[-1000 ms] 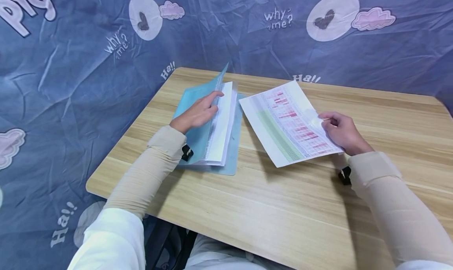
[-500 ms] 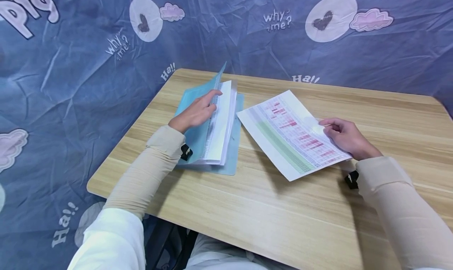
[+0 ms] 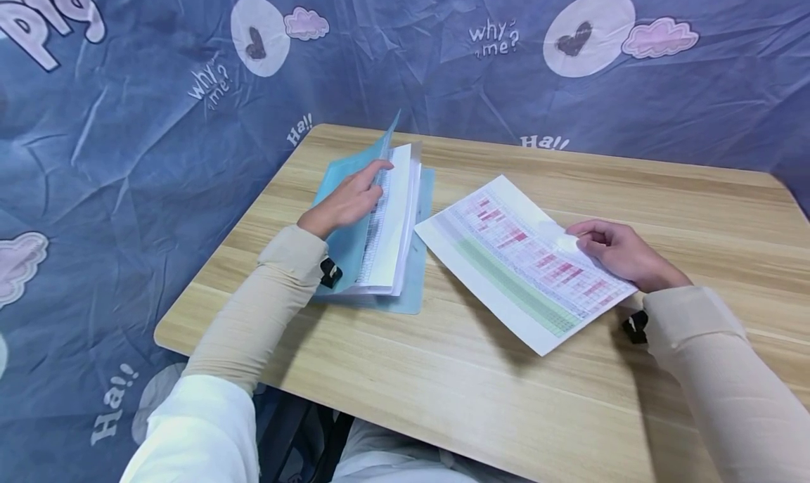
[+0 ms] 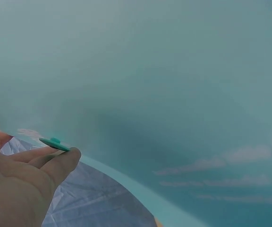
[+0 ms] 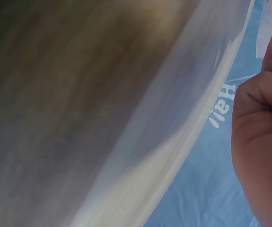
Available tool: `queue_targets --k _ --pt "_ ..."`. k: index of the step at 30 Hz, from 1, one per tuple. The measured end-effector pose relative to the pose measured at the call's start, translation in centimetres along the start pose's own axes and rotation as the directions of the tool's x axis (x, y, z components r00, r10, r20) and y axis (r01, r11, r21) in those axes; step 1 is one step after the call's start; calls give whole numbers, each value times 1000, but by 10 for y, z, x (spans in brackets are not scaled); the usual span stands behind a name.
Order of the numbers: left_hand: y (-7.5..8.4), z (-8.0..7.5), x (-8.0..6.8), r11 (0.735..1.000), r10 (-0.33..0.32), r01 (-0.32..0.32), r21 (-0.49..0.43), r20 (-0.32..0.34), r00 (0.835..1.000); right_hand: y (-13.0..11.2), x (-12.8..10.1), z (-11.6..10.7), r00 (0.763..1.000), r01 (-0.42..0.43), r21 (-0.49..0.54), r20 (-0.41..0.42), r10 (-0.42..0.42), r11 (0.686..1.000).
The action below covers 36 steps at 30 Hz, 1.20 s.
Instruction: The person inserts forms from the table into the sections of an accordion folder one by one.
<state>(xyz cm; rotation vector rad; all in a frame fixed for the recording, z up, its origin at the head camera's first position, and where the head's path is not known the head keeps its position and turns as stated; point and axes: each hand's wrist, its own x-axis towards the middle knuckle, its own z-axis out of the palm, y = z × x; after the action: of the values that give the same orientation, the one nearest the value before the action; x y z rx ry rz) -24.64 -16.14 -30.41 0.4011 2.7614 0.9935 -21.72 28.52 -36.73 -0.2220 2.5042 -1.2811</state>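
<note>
A light blue folder (image 3: 414, 286) lies partly opened at the left of the wooden table, its front cover standing tilted over white printed pages (image 3: 395, 219). My left hand (image 3: 344, 202) holds that cover at its free edge, index finger reaching past it over the pages. In the left wrist view, the fingers of this left hand (image 4: 27, 175) meet the cover's edge beside a small green button (image 4: 55, 144). My right hand (image 3: 620, 251) pinches the right side of a printed sheet (image 3: 515, 258) with green and red cells. The right wrist view shows the curled right hand (image 5: 263, 123) at its edge.
The pale wooden table (image 3: 392, 377) spreads across the front and right, with its front edge close to the person's lap. A blue patterned cloth (image 3: 405, 61) hangs behind and to the left.
The printed sheet has come lower and nearer the person, turning slightly, as my right hand moved a little right and down. My left hand and the folder have barely shifted.
</note>
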Motion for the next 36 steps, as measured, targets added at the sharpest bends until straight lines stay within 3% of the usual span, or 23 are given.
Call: queue_targets --k 8,22,36 --pt "-1 0 -1 1000 12 -12 -4 -8 1000 -2 -5 -1 993 -43 34 109 39 999" --pt "-1 0 -1 1000 3 -3 -15 6 1000 -8 -4 5 988 8 40 157 -14 999" --pt "-1 1 0 1000 -12 12 -8 18 1000 -22 6 16 983 4 30 184 -10 1000"
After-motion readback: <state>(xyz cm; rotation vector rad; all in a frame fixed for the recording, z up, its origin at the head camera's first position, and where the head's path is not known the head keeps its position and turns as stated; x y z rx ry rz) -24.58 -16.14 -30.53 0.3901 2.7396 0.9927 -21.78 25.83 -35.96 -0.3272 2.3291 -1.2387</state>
